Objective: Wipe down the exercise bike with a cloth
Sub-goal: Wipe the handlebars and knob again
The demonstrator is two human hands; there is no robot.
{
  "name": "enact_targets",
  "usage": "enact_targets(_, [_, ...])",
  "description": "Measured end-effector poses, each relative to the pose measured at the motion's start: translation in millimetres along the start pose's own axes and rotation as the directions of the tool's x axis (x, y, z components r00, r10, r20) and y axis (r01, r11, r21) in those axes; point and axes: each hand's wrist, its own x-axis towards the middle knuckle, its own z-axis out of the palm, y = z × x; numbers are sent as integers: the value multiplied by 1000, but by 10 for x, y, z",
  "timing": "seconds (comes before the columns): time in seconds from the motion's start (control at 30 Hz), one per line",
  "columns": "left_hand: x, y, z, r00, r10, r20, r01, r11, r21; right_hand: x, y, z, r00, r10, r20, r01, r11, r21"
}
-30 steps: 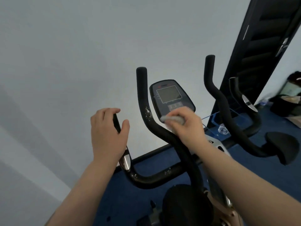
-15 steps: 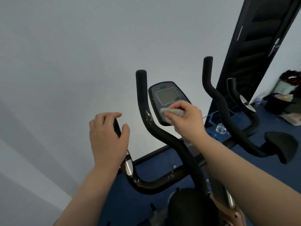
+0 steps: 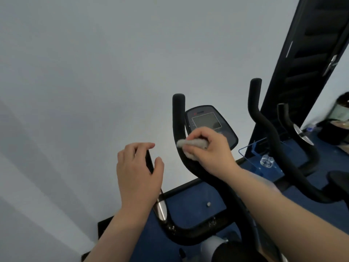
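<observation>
- The left hand (image 3: 138,173) is wrapped loosely around the bike's left grip (image 3: 150,163).
- The right hand (image 3: 211,151) pinches a grey cloth (image 3: 190,145) against the black handlebar (image 3: 179,118).
- The console (image 3: 209,121) sits just behind that hand.

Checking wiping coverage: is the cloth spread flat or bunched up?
Bunched up: the cloth is a crumpled wad gripped in the right hand, pressed against the handlebar.

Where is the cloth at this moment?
In the head view, the cloth is in the right hand, pressed against the upright handlebar, just below the console.
</observation>
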Motion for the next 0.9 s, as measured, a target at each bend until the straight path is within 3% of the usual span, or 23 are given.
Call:
enact_targets(0.07, [3,3,18,1000,9,-3,-9,1000,3,-43,24,-13,991,-83,104,91,993,-74])
enact_targets(0.13, [12,3,29,1000,7,-2,-7,1000,14,94,53,28,993,-101,70,108,987,-120])
enact_targets(0.27, [15,-1,30,1000,-2,-3,2,1000,13,232,94,159,979,59,-194,-88,985,-148])
enact_targets(0.37, [1,-3,22,1000,-4,1,4,1000,-3,171,187,8,835,271,-480,-316,949,-14])
enact_targets(0.4, [-3,-4,20,1000,-5,2,5,1000,-5,156,204,-47,795,325,-513,-371,929,14])
enact_targets(0.43, [-2,-3,20,1000,-4,3,4,1000,-5,149,214,-66,816,329,-476,-371,929,6])
enact_targets(0.5, [9,-6,17,1000,3,0,-3,1000,3,147,152,29,931,248,-266,-258,966,-5])
enact_targets(0.57, [16,0,26,1000,0,0,0,1000,7,147,131,125,962,228,-151,-230,973,0])
enact_targets(0.7, [4,3,9,1000,-2,1,2,1000,-11,316,106,-140,805,455,-381,-498,867,-18])
enact_targets(0.8, [6,-6,12,1000,20,-7,-20,1000,-8,627,-223,-277,884,186,-428,-224,974,-39])
enact_targets(0.9, [18,4,25,1000,13,-20,-13,1000,-10,938,-617,-197,969,-79,-233,48,989,-137])
